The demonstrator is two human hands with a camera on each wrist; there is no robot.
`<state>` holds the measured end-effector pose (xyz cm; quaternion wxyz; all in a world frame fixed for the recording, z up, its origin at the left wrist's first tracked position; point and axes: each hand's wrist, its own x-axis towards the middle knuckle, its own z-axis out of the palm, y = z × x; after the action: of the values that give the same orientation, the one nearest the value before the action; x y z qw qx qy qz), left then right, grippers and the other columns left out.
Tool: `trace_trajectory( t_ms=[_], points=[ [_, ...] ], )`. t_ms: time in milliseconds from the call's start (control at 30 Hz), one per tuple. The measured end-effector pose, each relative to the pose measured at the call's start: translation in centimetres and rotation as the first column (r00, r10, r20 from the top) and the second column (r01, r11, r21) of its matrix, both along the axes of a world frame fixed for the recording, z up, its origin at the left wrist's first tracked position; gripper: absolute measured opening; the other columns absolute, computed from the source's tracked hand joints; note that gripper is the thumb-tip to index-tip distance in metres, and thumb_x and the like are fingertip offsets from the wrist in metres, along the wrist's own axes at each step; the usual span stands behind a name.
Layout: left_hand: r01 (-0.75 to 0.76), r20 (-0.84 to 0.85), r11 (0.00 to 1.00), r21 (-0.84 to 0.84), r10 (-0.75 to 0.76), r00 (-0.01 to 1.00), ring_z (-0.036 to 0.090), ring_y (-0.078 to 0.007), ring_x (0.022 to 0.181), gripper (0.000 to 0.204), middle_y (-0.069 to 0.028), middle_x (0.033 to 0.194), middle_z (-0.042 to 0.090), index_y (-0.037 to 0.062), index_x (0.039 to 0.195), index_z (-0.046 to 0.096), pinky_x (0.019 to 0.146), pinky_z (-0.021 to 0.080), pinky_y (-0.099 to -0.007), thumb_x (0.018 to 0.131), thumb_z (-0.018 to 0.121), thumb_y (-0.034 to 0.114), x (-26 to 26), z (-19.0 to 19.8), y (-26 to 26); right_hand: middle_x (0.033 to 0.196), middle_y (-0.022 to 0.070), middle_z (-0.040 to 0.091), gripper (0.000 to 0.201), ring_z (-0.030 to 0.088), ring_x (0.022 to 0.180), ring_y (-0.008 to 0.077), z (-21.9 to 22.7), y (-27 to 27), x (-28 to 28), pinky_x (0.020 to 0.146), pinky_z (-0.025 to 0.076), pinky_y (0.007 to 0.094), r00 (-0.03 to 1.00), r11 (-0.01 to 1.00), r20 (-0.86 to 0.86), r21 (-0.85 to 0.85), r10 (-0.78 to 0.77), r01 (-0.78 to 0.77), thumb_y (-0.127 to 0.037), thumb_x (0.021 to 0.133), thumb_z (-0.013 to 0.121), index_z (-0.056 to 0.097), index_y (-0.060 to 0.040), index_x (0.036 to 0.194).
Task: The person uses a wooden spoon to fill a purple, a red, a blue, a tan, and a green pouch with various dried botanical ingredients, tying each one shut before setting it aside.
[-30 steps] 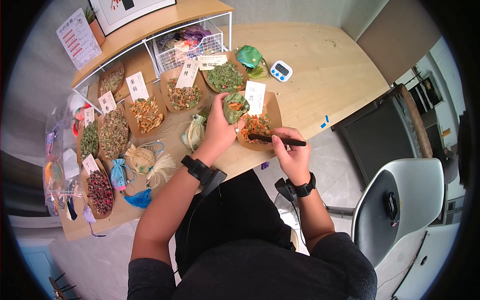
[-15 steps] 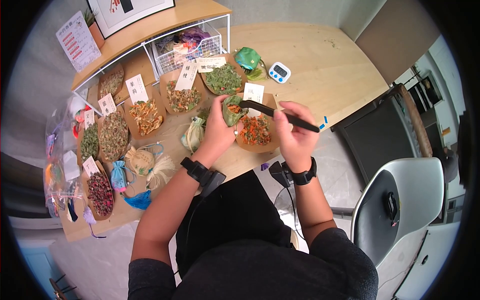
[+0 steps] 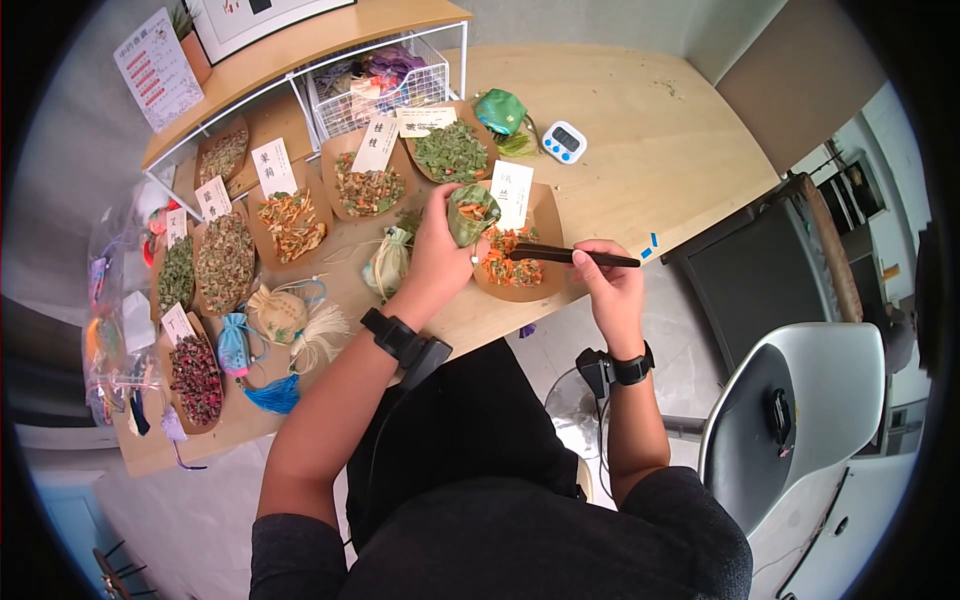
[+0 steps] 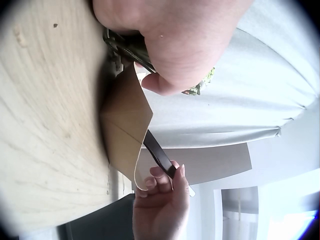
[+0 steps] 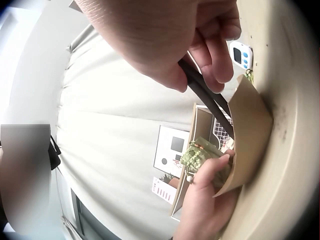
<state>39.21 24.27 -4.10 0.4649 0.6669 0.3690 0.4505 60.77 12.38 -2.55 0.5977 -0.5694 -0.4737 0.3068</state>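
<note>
In the head view the left hand [image 3: 440, 255] grips a green pouch [image 3: 468, 222], its open mouth showing orange and green bits. The right hand [image 3: 612, 290] pinches black tweezers [image 3: 590, 258], whose tips are over a paper tray [image 3: 520, 292] of orange and green herbs beside the pouch. A white card [image 3: 511, 196] stands in that tray. The right wrist view shows the tweezers [image 5: 202, 91] reaching behind the tray's wall [image 5: 252, 135], with the pouch [image 5: 199, 159] in the left hand [image 5: 205, 200]. The left wrist view shows the right hand [image 4: 162, 205] beyond the tray.
Several paper trays of dried herbs stand leftward, including one of dark red buds [image 3: 197, 380]. Sachets [image 3: 277, 312] lie near a blue tassel [image 3: 272, 393]. A white timer [image 3: 564, 142], a green sachet [image 3: 500, 112] and a wire basket [image 3: 380, 100] are farther back.
The tweezers went from the tray up to the pouch mouth, then back down over the tray. The right hand has moved right and away from the pouch; the left hand has stayed nearly still.
</note>
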Motion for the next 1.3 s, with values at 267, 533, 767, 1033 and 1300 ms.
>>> trace_trajectory(
  t_ms=[267,533,767,1033,1300],
  points=[
    [-0.015,-0.003,1.000,-0.017,0.015,1.000,0.059,-0.0305,0.118,0.065,-0.0156,0.125,0.060,0.0051,0.133,0.043,0.101,0.047,-0.0399,0.076,0.074,0.000,0.0,0.5,-0.2,0.097,0.0023,0.071,0.021,0.062,0.088,0.0092,0.7,0.6,-0.7,0.079,0.050,0.0251,0.991,0.990,0.006,-0.050,0.135,-0.134,-0.011,0.092,0.075,0.071,0.0005,0.109],
    [-0.011,0.014,1.000,0.013,0.011,1.000,0.059,-0.0228,0.115,0.064,-0.0114,0.122,0.059,0.0067,0.135,0.041,0.099,0.048,-0.0360,0.078,0.071,0.000,0.0,0.2,-0.1,0.100,0.0048,0.073,0.023,0.066,0.093,0.0112,1.1,2.2,-0.1,0.084,0.051,0.0261,0.970,0.975,0.125,-0.097,0.210,-0.199,-0.009,0.086,0.079,0.073,-0.0006,0.107],
    [0.004,0.207,0.996,0.094,-0.023,0.978,0.059,-0.0148,0.107,0.071,-0.0075,0.119,0.056,0.0082,0.136,0.038,0.094,0.049,-0.0311,0.076,0.071,-0.006,-0.2,0.6,-0.2,0.103,0.0064,0.073,0.023,0.067,0.094,0.0129,1.9,3.4,0.1,0.086,0.054,0.0275,0.955,0.961,0.131,-0.107,0.267,-0.254,-0.007,0.084,0.081,0.073,-0.0004,0.105],
    [-0.002,0.157,0.986,0.164,-0.024,0.987,0.058,-0.0157,0.108,0.075,-0.0086,0.120,0.054,0.0084,0.139,0.037,0.095,0.049,-0.0317,0.075,0.073,-0.005,-0.3,0.6,-0.4,0.095,0.0058,0.066,0.018,0.067,0.089,0.0147,1.3,3.7,-0.1,0.084,0.054,0.0276,0.957,0.973,0.173,-0.048,0.232,-0.227,-0.004,0.083,0.081,0.075,0.0003,0.100],
    [-0.058,0.186,0.997,0.058,0.046,0.981,0.058,-0.0158,0.110,0.068,-0.0085,0.121,0.055,0.0083,0.139,0.037,0.096,0.049,-0.0315,0.081,0.069,-0.004,-0.2,0.8,-0.3,0.092,0.0051,0.064,0.015,0.063,0.086,0.0138,0.6,3.8,0.0,0.079,0.053,0.0264,0.965,0.987,0.215,0.017,0.150,-0.157,-0.002,0.082,0.081,0.077,-0.0004,0.096]
  ],
)
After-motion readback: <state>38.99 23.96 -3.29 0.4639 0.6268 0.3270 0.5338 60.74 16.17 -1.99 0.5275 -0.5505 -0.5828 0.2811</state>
